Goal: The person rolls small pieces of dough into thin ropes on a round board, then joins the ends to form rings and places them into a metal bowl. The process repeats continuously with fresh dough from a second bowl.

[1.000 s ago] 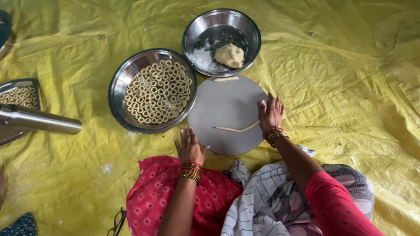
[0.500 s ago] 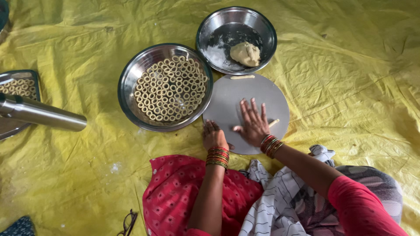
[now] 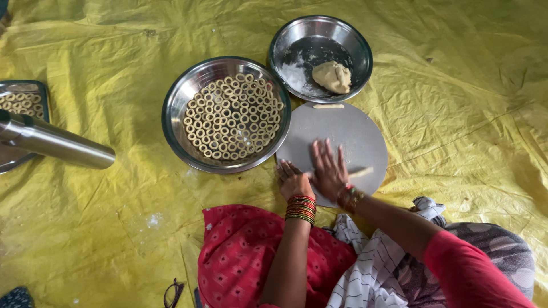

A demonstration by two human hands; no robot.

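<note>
Right hand (image 3: 330, 171), fingers spread flat, presses a thin pale dough rope (image 3: 359, 171) near the round grey board's (image 3: 354, 128) near edge; left hand (image 3: 292, 181) rests fingers together at its left rim. Dough judged soft, light, easily torn; handle by its ends.

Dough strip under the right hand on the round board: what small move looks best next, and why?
Probably roll the right hand outward along the dough strip, since only a short, thick end shows past the palm on the round board. The left hand rests at the board's edge, beside the bowl of rings.
</note>
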